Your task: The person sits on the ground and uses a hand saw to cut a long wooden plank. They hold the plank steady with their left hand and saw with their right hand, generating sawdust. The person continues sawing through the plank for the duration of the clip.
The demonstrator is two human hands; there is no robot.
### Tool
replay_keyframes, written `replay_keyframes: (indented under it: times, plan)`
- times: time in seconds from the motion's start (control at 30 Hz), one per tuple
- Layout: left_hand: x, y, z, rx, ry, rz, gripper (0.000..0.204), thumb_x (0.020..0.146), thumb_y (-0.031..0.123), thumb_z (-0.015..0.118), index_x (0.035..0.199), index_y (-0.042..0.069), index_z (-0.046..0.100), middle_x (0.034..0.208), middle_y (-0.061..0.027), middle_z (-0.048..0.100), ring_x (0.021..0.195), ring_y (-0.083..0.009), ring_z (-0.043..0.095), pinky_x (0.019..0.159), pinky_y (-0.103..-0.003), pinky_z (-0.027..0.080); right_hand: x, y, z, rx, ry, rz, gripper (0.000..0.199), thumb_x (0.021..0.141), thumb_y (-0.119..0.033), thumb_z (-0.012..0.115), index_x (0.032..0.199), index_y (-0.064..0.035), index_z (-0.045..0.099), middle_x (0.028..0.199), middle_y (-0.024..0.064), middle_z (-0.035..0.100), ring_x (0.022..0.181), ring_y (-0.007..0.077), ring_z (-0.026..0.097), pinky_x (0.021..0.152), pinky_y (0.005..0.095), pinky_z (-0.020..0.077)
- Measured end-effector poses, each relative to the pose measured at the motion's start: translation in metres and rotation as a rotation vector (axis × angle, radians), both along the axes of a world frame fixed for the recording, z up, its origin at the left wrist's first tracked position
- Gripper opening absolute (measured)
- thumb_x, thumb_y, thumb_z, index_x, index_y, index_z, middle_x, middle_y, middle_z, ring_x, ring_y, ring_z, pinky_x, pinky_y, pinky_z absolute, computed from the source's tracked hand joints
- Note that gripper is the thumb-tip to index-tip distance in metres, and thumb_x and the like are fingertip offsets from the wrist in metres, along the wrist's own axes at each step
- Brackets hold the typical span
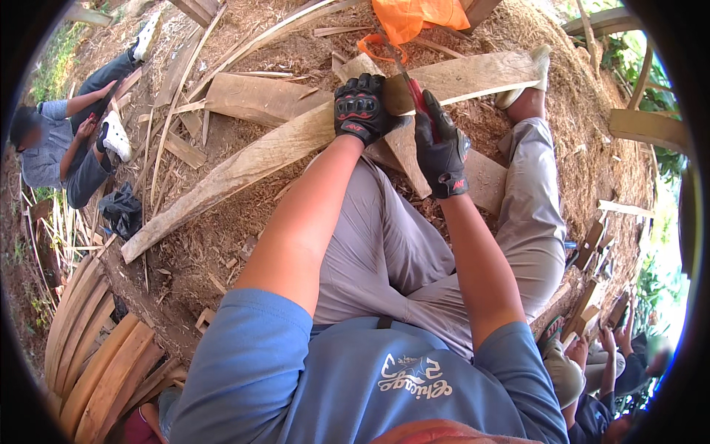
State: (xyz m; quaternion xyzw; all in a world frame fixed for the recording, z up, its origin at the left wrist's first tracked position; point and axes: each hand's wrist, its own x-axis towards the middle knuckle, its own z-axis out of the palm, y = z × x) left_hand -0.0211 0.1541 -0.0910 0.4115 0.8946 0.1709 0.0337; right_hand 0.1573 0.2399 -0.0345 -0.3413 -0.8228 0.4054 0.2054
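My left hand (360, 109), in a black glove with red marks, is closed over a short wooden piece (398, 96) on top of a long curved plank (240, 172). Its fingertips are partly hidden. To its right, my gloved right hand (441, 144) grips a red-handled tool (417, 93) with a thin dark blade that points away from me. The blade lies against or very near the right end of the short piece; I cannot tell its exact kind. More boards (255, 98) lie crossed beneath the plank, in front of my bent legs.
An orange cloth or bag (414, 18) lies at the far side. A seated person (55, 140) is at the left, near a black plastic bag (122, 211). Curved planks (103, 374) are stacked at lower left. Other people sit at lower right. Wood shavings cover the ground.
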Motion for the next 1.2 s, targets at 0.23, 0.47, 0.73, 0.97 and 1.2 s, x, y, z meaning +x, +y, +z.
replay_keyframes:
  times: [0.23, 0.47, 0.73, 0.97, 1.2]
  plan:
    - [-0.002, -0.005, -0.003, -0.056, 0.063, 0.011, 0.082, 0.074, 0.074, 0.086, 0.128, 0.013, 0.071, 0.125, -0.0132, 0.069, 0.120, -0.0325, 0.067, 0.105, -0.048, 0.051, 0.125, -0.029, 0.019, 0.038, -0.200, 0.069, 0.045, 0.105, -0.024, 0.063, 0.148, -0.0108, 0.069, 0.124, 0.0255, 0.077, 0.110, 0.0404, 0.078, 0.094, 0.0496, 0.0618]
    - [-0.001, -0.002, -0.012, 0.014, 0.091, 0.006, 0.076, 0.075, 0.070, 0.087, 0.126, 0.015, 0.072, 0.120, -0.0124, 0.070, 0.115, -0.0330, 0.068, 0.102, -0.049, 0.052, 0.097, -0.018, 0.017, 0.054, -0.062, -0.009, 0.044, 0.104, -0.020, 0.065, 0.148, -0.0113, 0.070, 0.120, 0.0237, 0.080, 0.105, 0.0368, 0.081, 0.091, 0.0443, 0.0622]
    - [-0.002, 0.010, 0.004, -0.077, 0.013, 0.006, 0.085, 0.068, 0.072, 0.090, 0.128, 0.015, 0.071, 0.124, -0.0134, 0.072, 0.119, -0.0343, 0.068, 0.104, -0.050, 0.053, 0.059, -0.008, 0.002, -0.060, 0.011, -0.028, 0.044, 0.103, -0.023, 0.069, 0.145, -0.0133, 0.072, 0.119, 0.0259, 0.078, 0.109, 0.0394, 0.079, 0.093, 0.0456, 0.0615]
    - [-0.003, 0.005, 0.002, -0.101, 0.008, 0.027, 0.088, 0.071, 0.073, 0.088, 0.133, 0.014, 0.068, 0.126, -0.0157, 0.069, 0.120, -0.0372, 0.068, 0.105, -0.051, 0.053, 0.162, -0.036, 0.034, -0.104, 0.021, 0.010, 0.045, 0.103, -0.027, 0.068, 0.146, -0.0149, 0.071, 0.123, 0.0216, 0.078, 0.112, 0.0400, 0.077, 0.096, 0.0459, 0.0613]
    - [0.001, 0.015, 0.002, -0.124, 0.088, -0.021, 0.085, 0.068, 0.065, 0.094, 0.129, 0.012, 0.068, 0.126, -0.0159, 0.069, 0.119, -0.0378, 0.068, 0.103, -0.052, 0.053, 0.047, -0.003, 0.001, -0.078, 0.153, -0.010, 0.047, 0.104, -0.033, 0.066, 0.149, -0.0214, 0.069, 0.105, 0.0224, 0.079, 0.090, 0.0421, 0.077, 0.084, 0.0487, 0.0607]
